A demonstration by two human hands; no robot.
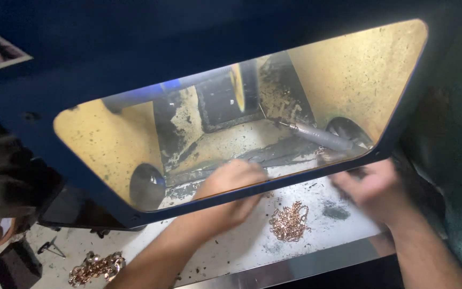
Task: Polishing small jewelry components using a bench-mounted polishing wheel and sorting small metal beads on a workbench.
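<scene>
Chain pile (290, 221) lies between both hands, touching neither grip.

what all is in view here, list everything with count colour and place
polishing cabinet: 1, dark blue, upper frame
viewing window: 1, yellow-lit, cabinet front
buffing wheel: 1, yellow, behind window centre
rotary handpiece: 1, silver, inside at right
chain pile: 1, rose gold, white bench between the hands
chain pile: 1, gold, bench lower left
bench: 1, white and dusty, bottom
left hand: 1, reaching under the window, centre
right hand: 1, blurred, at right opening
</scene>
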